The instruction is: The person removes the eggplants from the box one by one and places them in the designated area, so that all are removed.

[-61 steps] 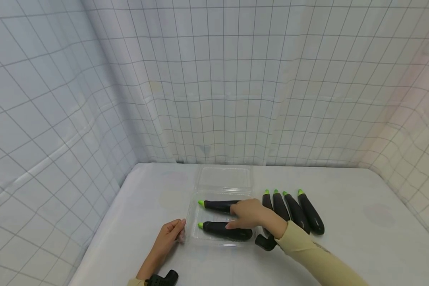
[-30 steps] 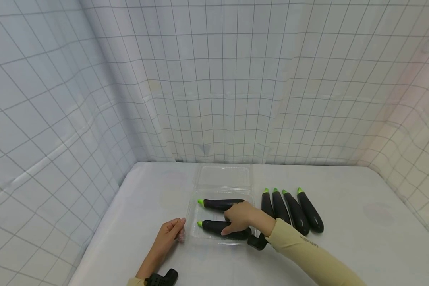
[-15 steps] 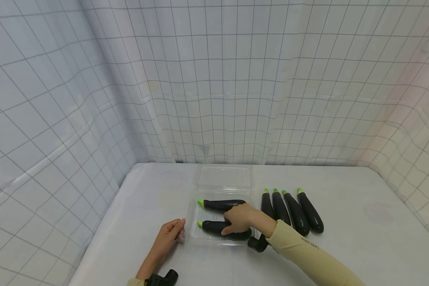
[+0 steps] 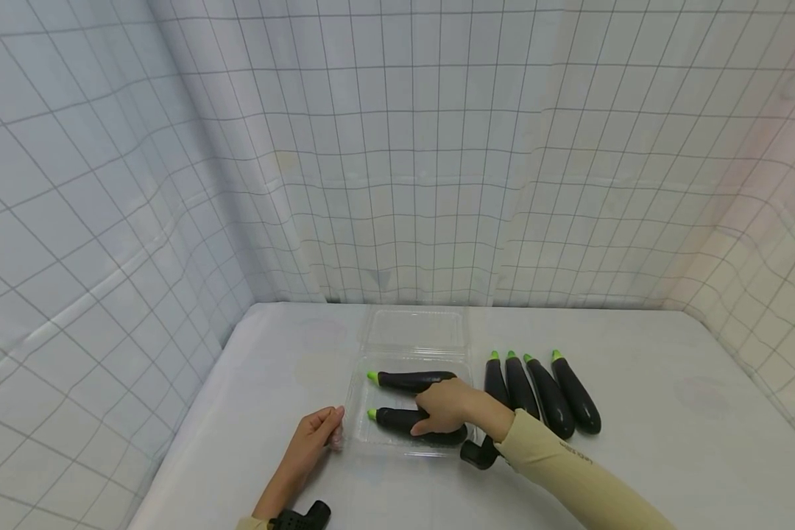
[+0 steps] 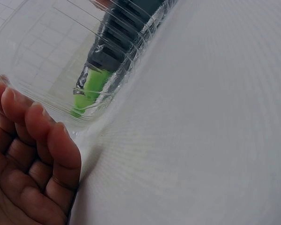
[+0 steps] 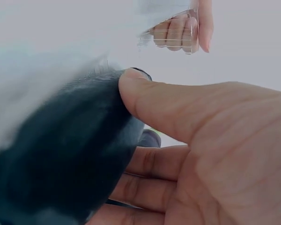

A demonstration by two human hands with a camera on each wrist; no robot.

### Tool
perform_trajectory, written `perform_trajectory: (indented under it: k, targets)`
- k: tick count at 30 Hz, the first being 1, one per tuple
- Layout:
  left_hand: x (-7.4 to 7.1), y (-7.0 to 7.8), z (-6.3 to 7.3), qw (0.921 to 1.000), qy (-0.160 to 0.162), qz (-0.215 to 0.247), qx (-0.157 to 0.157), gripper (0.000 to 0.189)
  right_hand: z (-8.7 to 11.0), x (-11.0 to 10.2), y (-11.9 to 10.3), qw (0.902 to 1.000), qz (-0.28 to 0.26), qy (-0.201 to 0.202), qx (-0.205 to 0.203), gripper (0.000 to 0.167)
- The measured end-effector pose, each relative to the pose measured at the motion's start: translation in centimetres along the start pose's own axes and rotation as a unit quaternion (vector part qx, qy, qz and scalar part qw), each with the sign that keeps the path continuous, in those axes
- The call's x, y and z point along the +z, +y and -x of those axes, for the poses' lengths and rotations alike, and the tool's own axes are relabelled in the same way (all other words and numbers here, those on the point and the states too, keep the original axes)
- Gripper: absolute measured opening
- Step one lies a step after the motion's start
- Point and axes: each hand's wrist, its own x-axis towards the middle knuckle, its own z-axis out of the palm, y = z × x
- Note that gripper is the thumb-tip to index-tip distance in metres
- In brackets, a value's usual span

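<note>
A clear plastic clamshell container (image 4: 404, 447) lies opened out, its lid (image 4: 414, 327) toward the back. Two dark eggplants with green stems lie crosswise in its base, the far eggplant (image 4: 407, 380) behind the near eggplant (image 4: 394, 420). My right hand (image 4: 445, 407) grips the near eggplant, thumb on the front side. In the right wrist view the thumb (image 6: 154, 101) presses the dark skin while the fingers curl beneath. At the container's left edge, my left hand (image 4: 316, 433) pinches the rim; its curled fingers (image 5: 37, 126) sit against the plastic in the left wrist view.
Right of the container, several more eggplants (image 4: 550, 397) lie side by side, stems pointing back. The forearm and wrist camera (image 4: 480, 454) overlap the nearest of them. A white table (image 4: 662, 412) bears everything, with gridded curtains (image 4: 404, 147) behind and at both sides.
Over the first second my right hand shifted slightly left and toward me, along the near eggplant. Since then it has stayed nearly still. My left hand has held its place at the rim.
</note>
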Motion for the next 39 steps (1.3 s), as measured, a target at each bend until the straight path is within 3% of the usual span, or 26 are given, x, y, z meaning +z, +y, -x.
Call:
perform_trajectory:
  k: [10, 17, 34, 39]
  targets:
    - [0.1, -0.1, -0.1, 0.9996, 0.020, -0.004, -0.018, 0.040, 0.3, -0.2, 0.1, 0.9994, -0.012, 0.030, -0.007, 0.033]
    - [0.1, -0.1, -0.1, 0.9998, 0.015, -0.005, -0.011, 0.040, 0.2, 0.0, 0.5, 0.9985, -0.003, 0.053, -0.016, 0.034]
    - [0.2, 0.5, -0.1, 0.9995, 0.010, -0.009, -0.030, 0.037, 0.1, 0.2, 1.0, 0.9953, -0.048, 0.082, -0.015, 0.041]
    - [0.2, 0.4, -0.1, 0.9997, 0.016, -0.005, -0.020, 0.038, 0.0, 0.2, 1.1, 0.9932, -0.063, 0.096, -0.021, 0.039]
